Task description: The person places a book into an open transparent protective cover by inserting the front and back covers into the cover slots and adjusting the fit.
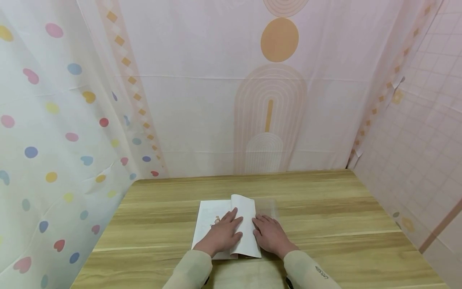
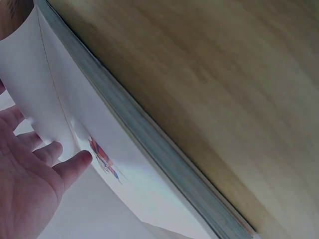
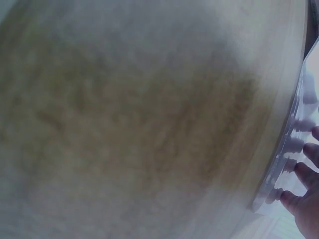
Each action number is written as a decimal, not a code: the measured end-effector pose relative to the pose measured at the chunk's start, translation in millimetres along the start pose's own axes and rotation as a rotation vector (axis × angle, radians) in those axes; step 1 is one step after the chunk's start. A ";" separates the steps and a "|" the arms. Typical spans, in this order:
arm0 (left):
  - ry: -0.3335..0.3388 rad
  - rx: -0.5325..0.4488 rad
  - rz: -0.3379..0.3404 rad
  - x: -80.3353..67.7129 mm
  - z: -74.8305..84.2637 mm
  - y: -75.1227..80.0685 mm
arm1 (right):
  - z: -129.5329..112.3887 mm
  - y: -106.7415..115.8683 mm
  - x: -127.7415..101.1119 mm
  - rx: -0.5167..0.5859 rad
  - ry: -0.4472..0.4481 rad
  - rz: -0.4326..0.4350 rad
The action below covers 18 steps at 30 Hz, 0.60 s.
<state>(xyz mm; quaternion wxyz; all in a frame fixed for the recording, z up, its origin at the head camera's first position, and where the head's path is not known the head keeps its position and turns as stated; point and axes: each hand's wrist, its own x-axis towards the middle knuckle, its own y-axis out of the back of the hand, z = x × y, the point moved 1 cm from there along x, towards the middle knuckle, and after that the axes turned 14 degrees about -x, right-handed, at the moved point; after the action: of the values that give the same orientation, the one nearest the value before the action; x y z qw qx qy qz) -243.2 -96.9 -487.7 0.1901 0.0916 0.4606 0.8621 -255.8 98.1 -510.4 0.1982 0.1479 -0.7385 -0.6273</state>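
A white book (image 1: 211,218) lies flat on the wooden table (image 1: 325,224), with a white leaf (image 1: 248,224) curled over its right part. My left hand (image 1: 223,235) rests flat on the book, fingers straight across the leaf's edge. In the left wrist view the left hand (image 2: 30,189) touches the white cover beside a small coloured picture (image 2: 102,155); the book's page edges (image 2: 164,159) face the table. My right hand (image 1: 270,235) lies flat just right of the leaf, on a clear plastic sheet (image 1: 268,206). In the right wrist view its fingertips (image 3: 306,167) press that sheet (image 3: 286,149).
Patterned curtains close in the table: a dotted curtain (image 1: 54,140) on the left, one with orange arches (image 1: 274,104) at the back, and a pink grid curtain (image 1: 418,140) on the right. Bare wood shows around the book. My sleeves (image 1: 310,273) reach in from the near edge.
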 end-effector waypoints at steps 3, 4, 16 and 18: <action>0.002 0.009 -0.002 0.0 3.3 0.4 | 0.1 0.5 0.0 0.001 -0.002 0.002; 0.003 0.009 -0.003 0.0 4.5 1.0 | 0.0 0.7 0.0 0.003 -0.003 0.003; 0.005 -0.182 0.001 -5.1 2.6 6.8 | 2.2 -2.8 -0.1 0.019 -0.001 0.014; 0.012 -0.214 0.005 -6.4 0.0 7.3 | 2.7 -2.5 -0.3 0.032 -0.005 0.014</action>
<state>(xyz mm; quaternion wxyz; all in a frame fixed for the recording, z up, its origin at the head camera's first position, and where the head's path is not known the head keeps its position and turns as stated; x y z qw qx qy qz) -239.1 -103.2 -481.6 0.1940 0.0667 0.3666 0.9075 -256.9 100.2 -513.3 0.1983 0.1443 -0.7500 -0.6143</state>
